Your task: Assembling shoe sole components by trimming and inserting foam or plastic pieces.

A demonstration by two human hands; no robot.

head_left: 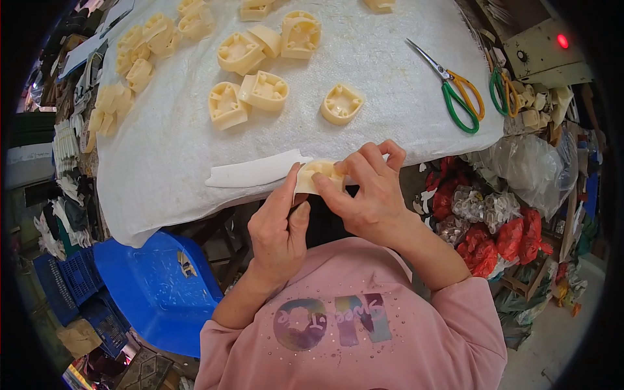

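Observation:
Close to the table's near edge, a cream D-shaped plastic heel block (317,170) with a hollow top is between my hands. A pale strip seems to lie along its near side, partly hidden by fingers. My right hand (372,188) grips the block, with thumb and fingertips on its top and right side. My left hand (278,227) presses its fingers against the block's left side, thumb lower down. A white curved strip (257,170) lies flat on the table just left of the block. Beyond my hands, a single cream block (342,104) sits on the table.
More cream blocks (242,52) lie in groups across the white-covered table (390,71). Green-and-orange-handled scissors (448,84) lie at the right, a second pair (504,91) beside them. A blue plastic chair (162,292) stands lower left. Red bags (500,244) lie lower right.

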